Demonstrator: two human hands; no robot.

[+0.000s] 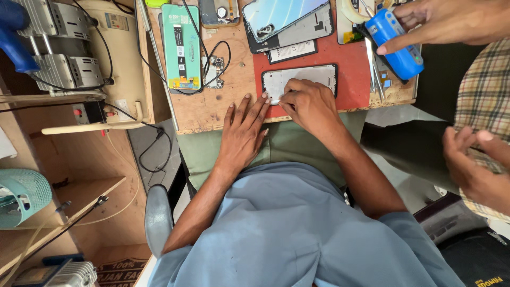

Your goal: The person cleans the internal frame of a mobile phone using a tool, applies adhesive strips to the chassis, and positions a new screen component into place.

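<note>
The left hand [241,130] is lying flat and open, fingertips steadying the black-rimmed white rectangular phone frame [300,79] on the red work mat [350,74]. The right hand [308,103] is curling over the frame's lower edge, fingertips pressing; whether it is pinching anything I cannot tell. Judging by this, keeping the frame flat and pressure light matters.

A white phone frame [300,81] with a dark rim lay flat, lengthwise, on the red mat [350,69] near the table's [212,106] front edge, its lower edge partly covered.

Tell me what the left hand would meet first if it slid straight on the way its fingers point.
The left hand lies flat, fingers aimed up-right; it would probably meet the phone frame first, near its lower-left corner.
</note>
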